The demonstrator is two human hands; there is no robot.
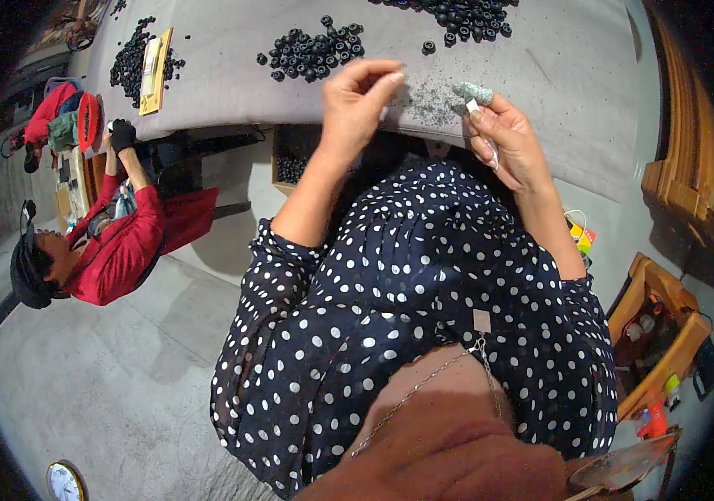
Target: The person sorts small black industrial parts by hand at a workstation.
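Left hand (355, 100) raised over grey cloth-covered table (557, 58), thumb and forefinger pinched; anything between them too small to tell. Right hand (503, 134) closed around small grey-green speckled cylinder (474, 92) (near table's front edge). Pile of black rubber rings (311, 52) just beyond.

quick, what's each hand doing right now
left hand: fingertips pinched together above the grey table, anything held too small to tell
right hand: closed on a small grey tool
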